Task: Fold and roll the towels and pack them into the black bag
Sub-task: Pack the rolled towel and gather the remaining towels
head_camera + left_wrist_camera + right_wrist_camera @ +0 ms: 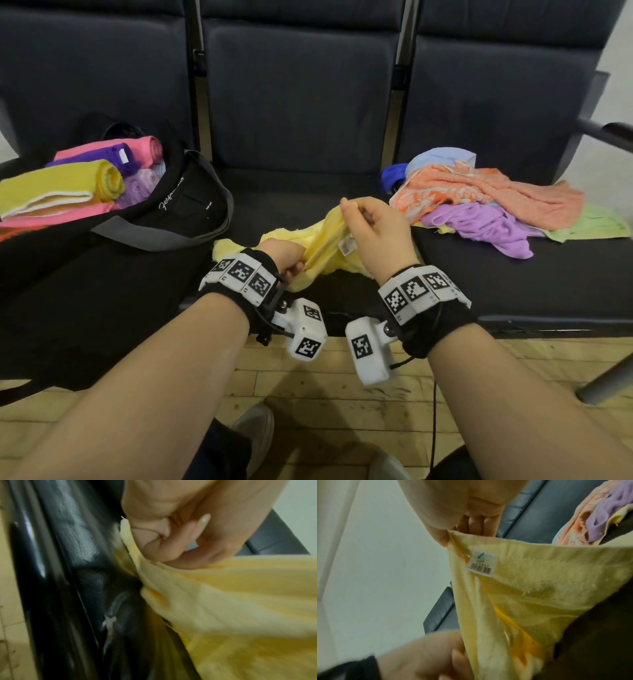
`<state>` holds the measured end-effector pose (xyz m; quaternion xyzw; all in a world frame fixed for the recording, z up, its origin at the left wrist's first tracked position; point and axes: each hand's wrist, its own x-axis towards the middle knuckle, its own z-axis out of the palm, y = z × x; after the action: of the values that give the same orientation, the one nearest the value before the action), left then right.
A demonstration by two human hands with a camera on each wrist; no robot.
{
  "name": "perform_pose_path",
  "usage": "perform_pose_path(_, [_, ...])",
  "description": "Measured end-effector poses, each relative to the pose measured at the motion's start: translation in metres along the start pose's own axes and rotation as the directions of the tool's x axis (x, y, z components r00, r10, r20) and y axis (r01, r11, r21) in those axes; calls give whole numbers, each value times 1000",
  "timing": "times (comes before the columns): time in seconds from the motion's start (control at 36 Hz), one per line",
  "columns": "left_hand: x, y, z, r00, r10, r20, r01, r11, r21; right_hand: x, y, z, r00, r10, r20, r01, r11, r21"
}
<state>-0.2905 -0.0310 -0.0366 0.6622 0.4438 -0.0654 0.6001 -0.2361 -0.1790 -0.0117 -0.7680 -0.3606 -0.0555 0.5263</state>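
A pale yellow towel [325,240] lies bunched on the middle seat, stretched between both hands. My left hand [287,262] grips its near edge by the seat's front; the left wrist view shows the curled fingers [154,539] clamped on the yellow towel [231,595]. My right hand [370,226] pinches a raised corner, thumb and fingers closed on the yellow towel [530,588] just above its barcode label [482,563]. The black bag [178,209] stands open on the left seat, holding rolled towels [102,178] in yellow, pink and purple.
A loose pile of towels [486,202], orange, lilac, light blue and green, covers the right seat. Dark seat backs [301,96] rise behind. A metal armrest [606,135] juts at far right. Wooden floor [325,387] and my shoes lie below the seat edge.
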Motion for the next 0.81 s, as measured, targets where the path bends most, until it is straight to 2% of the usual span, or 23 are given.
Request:
perform_pose_path(0.11, [4,-3,-6,993,54,-100,-54,999,6,6,4,-14,989,5,-146,1,999,43])
perform_pose_path(0.19, [12,-9,-9,981,93,-170,-86,995,45,8,12,-22,979,24,-202,-17,999,36])
perform_pose_path(0.25, [13,-11,-14,963,106,-248,-93,994,63,8,19,-25,972,44,-231,-39,999,25])
perform_pose_path(0.33, [24,-12,-28,923,177,-341,-187,982,3,8,31,-30,943,128,-306,-133,991,3])
perform_pose_path(0.42, [26,-14,-52,833,142,-534,-194,980,-41,11,46,-42,895,198,-400,-208,978,18])
perform_pose_path(0.5, [26,-15,-68,747,132,-652,-245,966,-85,14,57,-49,893,197,-404,-228,973,-29])
perform_pose_path(0.64, [20,-17,-69,564,336,-754,-391,913,115,10,61,-43,908,209,-363,-256,963,-85])
perform_pose_path(0.67, [19,-19,-68,558,386,-735,-393,903,176,9,63,-43,903,230,-363,-276,958,-80])
perform_pose_path(0.72, [17,-21,-67,579,450,-680,-374,887,269,7,68,-43,894,277,-352,-327,941,-91])
perform_pose_path(0.81, [14,-20,-68,594,444,-670,-444,876,187,5,72,-45,889,313,-335,-367,924,-110])
